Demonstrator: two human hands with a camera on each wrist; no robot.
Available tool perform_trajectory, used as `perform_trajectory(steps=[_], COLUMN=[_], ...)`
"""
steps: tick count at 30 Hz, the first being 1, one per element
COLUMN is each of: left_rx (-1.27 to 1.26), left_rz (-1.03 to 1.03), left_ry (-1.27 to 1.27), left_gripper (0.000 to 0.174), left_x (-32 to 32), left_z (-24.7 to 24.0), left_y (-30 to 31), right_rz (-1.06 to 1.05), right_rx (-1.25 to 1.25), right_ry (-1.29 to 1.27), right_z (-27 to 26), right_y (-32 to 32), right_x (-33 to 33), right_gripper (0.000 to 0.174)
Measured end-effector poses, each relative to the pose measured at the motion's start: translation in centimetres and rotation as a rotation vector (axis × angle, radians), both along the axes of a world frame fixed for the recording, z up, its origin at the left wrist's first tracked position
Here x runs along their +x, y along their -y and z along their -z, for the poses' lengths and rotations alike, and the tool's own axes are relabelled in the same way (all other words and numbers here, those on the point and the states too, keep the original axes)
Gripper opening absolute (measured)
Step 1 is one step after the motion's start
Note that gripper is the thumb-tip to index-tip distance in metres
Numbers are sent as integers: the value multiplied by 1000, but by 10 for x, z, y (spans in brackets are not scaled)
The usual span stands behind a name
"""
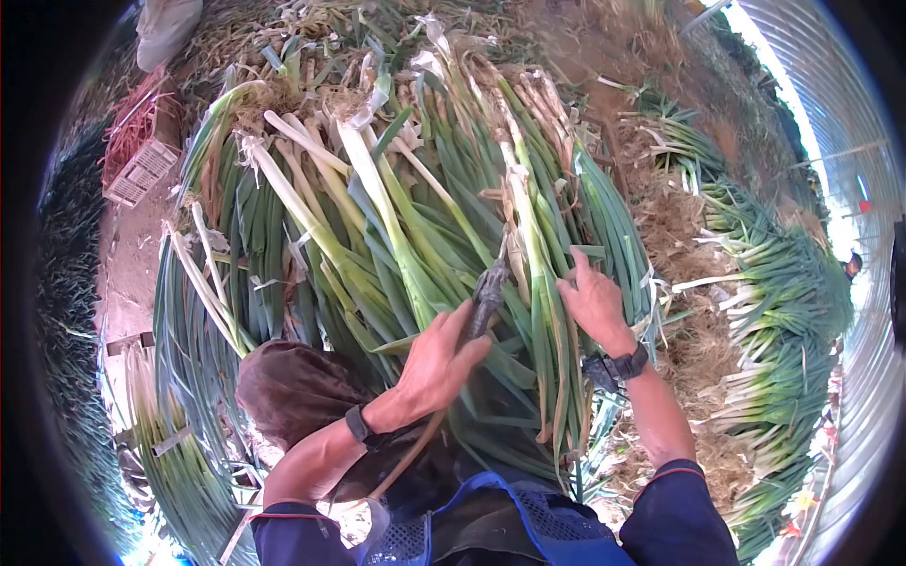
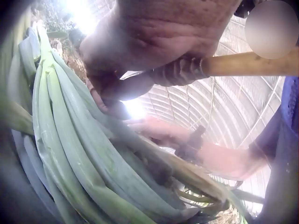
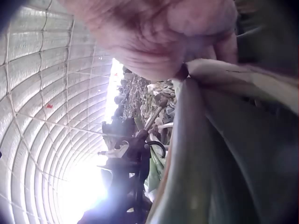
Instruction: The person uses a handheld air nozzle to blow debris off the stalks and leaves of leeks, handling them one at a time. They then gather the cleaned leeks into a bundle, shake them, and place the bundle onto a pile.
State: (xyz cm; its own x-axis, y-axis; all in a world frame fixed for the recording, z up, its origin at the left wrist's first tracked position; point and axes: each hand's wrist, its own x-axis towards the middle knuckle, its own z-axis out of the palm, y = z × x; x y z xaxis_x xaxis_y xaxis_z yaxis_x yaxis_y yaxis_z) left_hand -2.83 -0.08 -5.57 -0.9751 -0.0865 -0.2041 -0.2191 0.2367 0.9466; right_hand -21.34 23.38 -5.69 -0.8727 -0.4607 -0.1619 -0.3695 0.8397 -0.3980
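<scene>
My left hand (image 1: 439, 358) grips a dark wrapped wand (image 1: 487, 297). Its narrow tip points up and away over the pile of long green onions (image 1: 387, 236), and a tan tube (image 2: 252, 64) runs back from the grip toward the body. In the left wrist view the fingers of the left hand (image 2: 154, 37) curl around the wrapped part, just above broad green leaves. To the right, my right hand (image 1: 596, 300) holds a green onion (image 1: 533, 255) by its leaves. The right wrist view has a pale dry leaf (image 3: 247, 79) coming out under the right hand (image 3: 159, 37); its fingertips are partly hidden.
A long row of green onions (image 1: 755, 321) lies along the right, with dry peelings (image 1: 689, 302) between it and the pile. A pale crate (image 1: 142, 173) stands far left near reddish strips (image 1: 137, 113). Brown cloth (image 1: 293, 387) bulges beside the left forearm. A ribbed greenhouse wall (image 1: 864, 160) curves along the right.
</scene>
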Motion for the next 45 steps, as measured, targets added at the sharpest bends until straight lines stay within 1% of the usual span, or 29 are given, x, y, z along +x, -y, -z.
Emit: perform_trajectory(steps=[1,2,4,5,7,8,9,11,12,13,15,16,17,19,20,22,23,25,32,34,38,40,41,43,44,45], left_rx=[7,16,9,-2,-3,-2,0,-12,-6,-1,-7,-6,-13,-17,0,21,33,42,106,122,99,63,62,37,35,33], left_rz=[0,0,-13,-24,-31,-37,-46,16,30,28,53,51,63,73,80,92,100,105,126,113,86,21,21,-47,-42,-42], left_ry=[-7,-15,-24,-30,-42,-44,-47,5,1,-1,10,7,17,27,11,-3,-17,-35,-31,-36,-83,-119,-119,-95,-54,-55], left_gripper=[68,68,68,68,68,68,68,69,72,72,73,73,73,73,73,73,71,68,67,66,69,68,68,66,61,61], left_x=[0,0,0,0,0,0,0,3,4,5,8,10,11,15,18,23,24,27,29,28,20,12,6,-7,-16,-24], left_z=[-3,-5,-1,2,7,7,5,-4,-5,-5,-5,-6,-7,-8,-7,-10,-13,-16,-16,-17,-10,-7,-4,1,-1,-1], left_y=[2,3,2,1,0,1,2,3,3,3,3,3,3,2,0,-5,-7,-11,-13,-13,-13,-13,-13,-10,-5,-3], right_rz=[-68,-73,-188,-188,-334,-312,-320,-183,-184,-185,-256,-255,-256,-269,-272,-225,-222,-232,-176,-152,-181,-224,-223,-241,-243,-243], right_rx=[125,128,256,258,419,444,446,530,551,556,616,654,655,598,601,494,498,419,401,402,326,252,251,260,237,236], right_ry=[-179,-183,-245,-256,-305,-270,-275,-301,-249,-252,-221,-220,-223,-293,-292,-338,-338,-339,-314,-258,-222,-196,-196,-138,-138,-139], right_z=[-17,-24,-32,-28,-7,0,7,16,20,19,21,24,26,23,18,-2,-11,-22,-26,-30,-40,-50,-55,-65,-66,-67], right_y=[9,18,36,40,42,40,36,27,20,14,5,5,4,7,10,14,18,28,48,50,41,34,31,25,22,18], right_x=[6,13,29,36,50,48,44,38,31,26,19,19,17,14,14,12,12,8,-16,-17,-8,7,15,32,40,46], right_gripper=[46,46,39,39,37,41,41,46,48,48,45,39,39,33,33,30,30,23,26,32,30,29,29,29,30,30])
